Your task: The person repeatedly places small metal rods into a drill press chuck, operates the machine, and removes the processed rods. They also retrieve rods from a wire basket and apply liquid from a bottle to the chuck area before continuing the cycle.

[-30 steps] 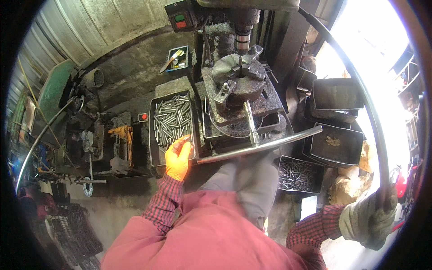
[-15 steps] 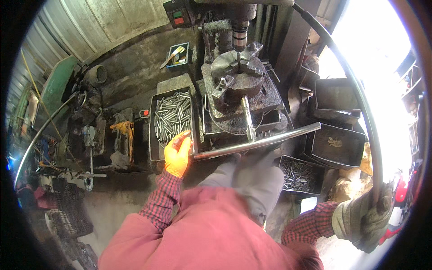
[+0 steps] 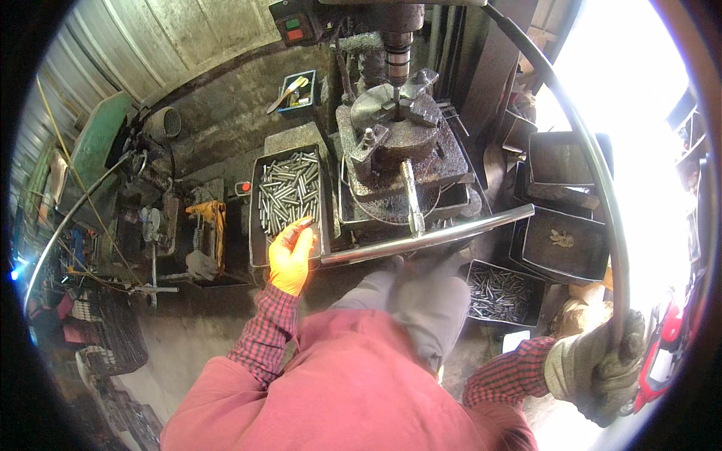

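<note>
My left hand (image 3: 291, 259), in an orange glove, is over the near end of a metal tray (image 3: 258, 244) of short steel pins (image 3: 289, 188). Its thumb and fingers are pinched together; what sits between the fingertips is too small to make out. At the right, my right hand (image 3: 598, 372) wears a grey work glove and wraps round the lower end of a long curved lever (image 3: 594, 150). This lever runs up to the drill press (image 3: 397, 56). The drill bit (image 3: 397, 101) points down into a round chuck fixture (image 3: 383, 116) on the machine table.
A polished bar (image 3: 429, 239) crosses in front of the machine. Below it, at the right, a bin (image 3: 500, 293) holds several dark pins. Stacked metal bins (image 3: 564, 244) stand beyond. A small blue box (image 3: 297, 94) with a brush lies behind the tray. Orange cloth (image 3: 210, 218) hangs at left.
My left hand has shifted slightly left, still pinched over the tray's near end. My right hand and the lever's lower end sit a little farther left in the picture.
</note>
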